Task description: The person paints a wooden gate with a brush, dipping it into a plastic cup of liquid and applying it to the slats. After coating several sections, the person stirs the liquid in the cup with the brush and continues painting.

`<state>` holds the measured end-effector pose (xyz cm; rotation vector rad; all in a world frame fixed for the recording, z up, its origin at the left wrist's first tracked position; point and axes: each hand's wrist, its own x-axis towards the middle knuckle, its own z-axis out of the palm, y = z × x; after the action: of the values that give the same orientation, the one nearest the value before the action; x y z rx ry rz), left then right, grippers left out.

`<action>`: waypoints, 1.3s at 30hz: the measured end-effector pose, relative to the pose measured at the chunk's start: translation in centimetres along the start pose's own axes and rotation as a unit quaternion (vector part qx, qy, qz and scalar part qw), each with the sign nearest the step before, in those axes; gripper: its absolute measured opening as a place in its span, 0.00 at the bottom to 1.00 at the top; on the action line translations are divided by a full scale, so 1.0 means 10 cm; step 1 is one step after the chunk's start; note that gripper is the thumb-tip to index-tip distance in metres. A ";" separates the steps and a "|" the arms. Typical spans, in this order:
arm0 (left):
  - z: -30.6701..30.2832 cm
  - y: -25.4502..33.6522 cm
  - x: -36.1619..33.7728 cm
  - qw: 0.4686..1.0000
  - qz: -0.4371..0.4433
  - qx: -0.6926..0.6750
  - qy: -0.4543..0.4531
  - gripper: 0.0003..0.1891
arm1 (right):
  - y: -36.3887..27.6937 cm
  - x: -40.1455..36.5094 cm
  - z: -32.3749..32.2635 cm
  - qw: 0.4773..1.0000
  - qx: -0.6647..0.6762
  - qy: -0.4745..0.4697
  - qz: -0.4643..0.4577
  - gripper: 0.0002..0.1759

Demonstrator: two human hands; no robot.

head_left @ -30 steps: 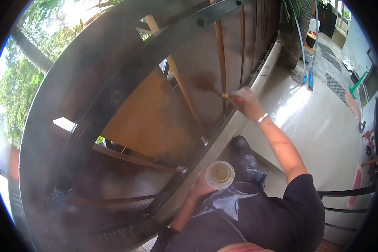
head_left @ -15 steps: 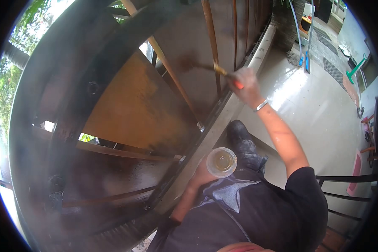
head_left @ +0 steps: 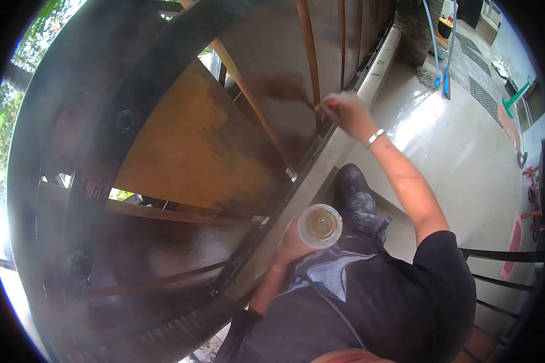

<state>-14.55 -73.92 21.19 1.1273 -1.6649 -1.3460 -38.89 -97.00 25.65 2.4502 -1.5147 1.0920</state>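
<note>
My right hand (head_left: 348, 115) is closed around a paintbrush (head_left: 318, 109), with an orange-red patch showing by the fingers. The brush head points left across the dark brown panel (head_left: 272, 54) and blurs against it. Down in front of my body, my left hand (head_left: 292, 243) grips a clear plastic cup (head_left: 320, 226) with a little yellowish liquid at the bottom. Left of the cup lies an orange-brown panel (head_left: 175, 139) with dark, streaky edges. Thin wooden strips (head_left: 248, 91) divide the panels, and the lower dark panel (head_left: 163, 248) looks glossy.
A low ledge (head_left: 309, 187) runs along the foot of the panels, beside my boot (head_left: 354, 187). On the shiny floor (head_left: 454, 157) at the upper right stand blue-handled mops (head_left: 447, 81). Black curved bars (head_left: 502, 256) and a pink board (head_left: 511, 248) are at the right.
My right hand has shifted slightly left and up, its wrist turning so less of the brush shows. My left hand and the cup have barely moved; the view has tilted a little.
</note>
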 end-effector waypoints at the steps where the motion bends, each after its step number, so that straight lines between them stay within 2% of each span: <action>1: 0.00 -0.02 0.01 1.000 0.000 -0.011 -0.003 0.38 | -0.06 0.14 -0.21 0.999 0.001 0.041 -0.015 0.08; 3: -0.01 -0.06 0.03 1.000 0.004 -0.020 -0.003 0.36 | -0.16 0.43 -0.58 0.980 -0.031 0.184 -0.071 0.09; 5: 0.01 -0.15 0.07 1.000 -0.008 -0.019 -0.015 0.35 | -0.34 0.65 -0.99 0.940 -0.023 0.290 -0.177 0.12; 6: 0.01 -0.19 0.10 1.000 -0.012 -0.018 -0.021 0.35 | -0.44 0.66 -1.17 0.931 -0.032 0.312 -0.187 0.10; 8: -0.02 0.15 0.18 0.998 -0.020 -0.038 -0.035 0.35 | -0.46 0.54 -1.31 0.915 0.061 0.354 -0.183 0.07; 10: -0.06 0.21 0.26 0.999 -0.015 -0.030 -0.018 0.35 | -0.53 0.18 -1.33 0.921 0.214 0.316 -0.078 0.05; 11: -0.06 0.12 0.27 1.000 -0.007 -0.013 0.003 0.35 | -0.59 0.01 -1.33 0.918 0.223 0.313 -0.095 0.08; 13: -0.08 -0.02 0.31 0.999 -0.015 -0.005 0.034 0.33 | -0.63 -0.40 -1.21 0.923 0.285 0.256 -0.042 0.07; 14: -0.11 -0.05 0.37 0.999 0.000 0.015 0.030 0.34 | -0.63 -0.60 -1.14 0.926 0.317 0.202 -0.019 0.07; 16: -0.12 -0.23 0.42 0.986 0.080 0.096 0.113 0.35 | -0.65 -0.93 -1.03 0.922 0.373 0.104 0.024 0.07; 19: -0.17 -0.45 0.54 0.982 0.094 0.128 0.103 0.38 | -0.79 -1.07 -0.94 0.942 0.333 0.021 -0.034 0.05; 22: -0.16 -0.40 0.56 0.978 0.116 0.149 0.091 0.40 | -0.81 -1.18 -0.86 0.945 0.311 -0.056 -0.085 0.09; 25: -0.17 -0.33 0.57 0.972 0.131 0.181 0.067 0.41 | -0.88 -1.22 -0.70 0.960 0.239 -0.077 -0.122 0.12; 28: -0.16 -0.30 0.59 0.962 0.172 0.203 0.064 0.42 | -0.90 -1.31 -0.50 0.955 0.240 -0.114 -0.131 0.13; 32: -0.11 -0.35 0.55 0.963 0.164 0.201 0.069 0.42 | -0.92 -1.32 -0.51 0.962 0.221 -0.097 -0.128 0.11; 35: -0.09 -0.35 0.51 0.972 0.132 0.175 0.081 0.42 | -0.86 -1.37 -0.56 0.956 0.276 -0.068 -0.075 0.09; 38: -0.09 -0.26 0.47 0.985 0.070 0.131 0.084 0.41 | -0.83 -1.65 -0.42 0.922 0.353 -0.015 0.157 0.07; 39: -0.09 -0.20 0.48 0.990 0.046 0.109 0.080 0.41 | -0.96 -1.69 -0.37 0.803 0.483 0.024 0.348 0.10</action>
<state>-15.11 -78.83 19.42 1.2330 -1.7518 -1.0068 -37.61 -77.71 21.27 2.2142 -2.3340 2.5777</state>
